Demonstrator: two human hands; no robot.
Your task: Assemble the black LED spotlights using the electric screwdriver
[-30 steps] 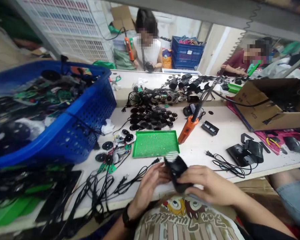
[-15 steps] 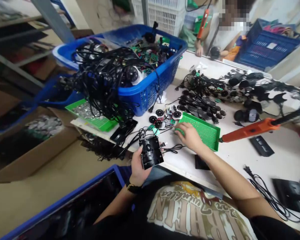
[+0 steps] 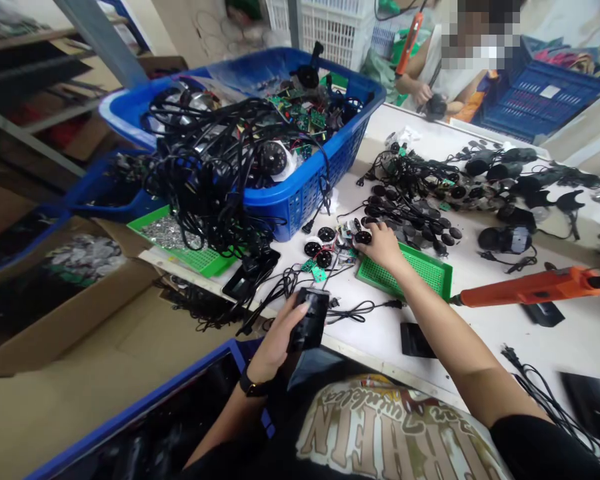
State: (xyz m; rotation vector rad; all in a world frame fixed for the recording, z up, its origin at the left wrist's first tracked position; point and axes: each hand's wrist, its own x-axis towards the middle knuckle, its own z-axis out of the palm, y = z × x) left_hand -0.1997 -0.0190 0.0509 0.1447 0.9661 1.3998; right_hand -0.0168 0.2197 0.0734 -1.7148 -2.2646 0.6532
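At the table's near edge my left hand [image 3: 279,335] is closed around a black plastic housing [image 3: 311,319], tilted with a dark face up. My right hand [image 3: 381,248] reaches across to a cluster of small parts. Its fingers bend over a round black wheel-like part [image 3: 363,238] at the cluster's right side; whether they grip it is hidden. More such round black parts [image 3: 327,234] lie just left, joined by thin red wires. A green circuit board [image 3: 319,274] rests in front of them. Under my right wrist is a shallow green tray [image 3: 405,268].
A blue basket [image 3: 310,193] heaped with cables and boards stands at the back left. An orange electric screwdriver [image 3: 530,288] juts in from the right. Black parts [image 3: 410,217] lie piled behind the tray. Across the table, a person's hands [image 3: 427,100] hold a dark part.
My right hand has moved forward from the tray's left edge to the round black part. The housing in my left hand has turned, so its hollow inside no longer faces me.
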